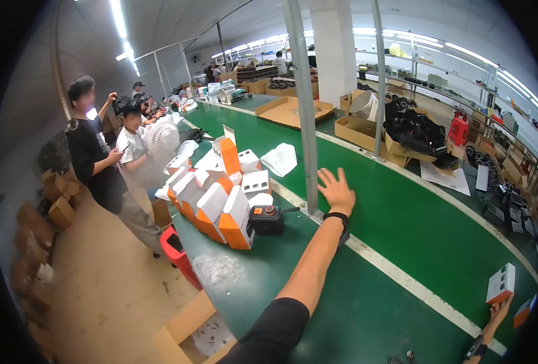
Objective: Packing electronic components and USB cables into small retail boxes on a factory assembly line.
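One hand, the left point(337, 193), was spread wide and held nothing, its fingers fanned over a green conveyor belt point(415, 224) just beside an upright metal post point(306, 121); whether it touched the belt could not be told. At the lower right, the right hand point(498, 310) held a small white-and-orange carton point(503, 282) by its lower, orange end. The carton looked like smooth printed card: probably light and fairly stiff, slightly slippery, and easy to dent if squeezed mid-panel. Gripping two opposite sides near the edges would likely suit it best; any contents adding weight were hidden. On the green table point(354, 315), left of centre, stood a cluster of open white-and-orange boxes point(238, 212), with a black device with orange buttons point(267, 219) beside the nearest. Beyond them were a white fan point(163, 138) and a co-worker in black point(90, 158).
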The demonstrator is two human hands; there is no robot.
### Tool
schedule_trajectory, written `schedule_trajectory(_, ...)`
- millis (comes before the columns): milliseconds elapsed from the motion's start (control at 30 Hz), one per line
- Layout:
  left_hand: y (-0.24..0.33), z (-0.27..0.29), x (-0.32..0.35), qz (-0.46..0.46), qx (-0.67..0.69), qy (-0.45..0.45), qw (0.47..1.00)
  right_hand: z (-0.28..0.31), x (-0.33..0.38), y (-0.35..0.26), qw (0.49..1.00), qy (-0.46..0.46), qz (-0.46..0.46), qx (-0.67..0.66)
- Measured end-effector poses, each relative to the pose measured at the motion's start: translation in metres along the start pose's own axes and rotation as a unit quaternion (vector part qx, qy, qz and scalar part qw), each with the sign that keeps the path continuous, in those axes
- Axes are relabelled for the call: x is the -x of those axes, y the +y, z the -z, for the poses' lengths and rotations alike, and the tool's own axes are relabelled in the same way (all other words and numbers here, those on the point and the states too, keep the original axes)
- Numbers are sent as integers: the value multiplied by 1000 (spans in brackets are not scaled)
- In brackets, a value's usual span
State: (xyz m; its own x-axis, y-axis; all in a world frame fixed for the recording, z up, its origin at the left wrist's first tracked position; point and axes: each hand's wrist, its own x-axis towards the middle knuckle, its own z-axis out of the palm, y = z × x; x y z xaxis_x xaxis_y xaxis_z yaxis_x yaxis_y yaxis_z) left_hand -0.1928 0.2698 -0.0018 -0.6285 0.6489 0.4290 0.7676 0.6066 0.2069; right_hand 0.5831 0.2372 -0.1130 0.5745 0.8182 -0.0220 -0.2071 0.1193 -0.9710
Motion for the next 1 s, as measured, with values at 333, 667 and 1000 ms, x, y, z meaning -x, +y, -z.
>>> schedule_trajectory(333,6,-46,-32,121,45,-35,991,40,0,-35,987,106,117,15)
schedule_trajectory(667,-6,-79,-91,183,-38,8,982,61,-9,-20,990,102,100,4)
schedule_trajectory(1000,15,-116,-103,146,-88,73,983,87,-29,-23,988,137,71,26)
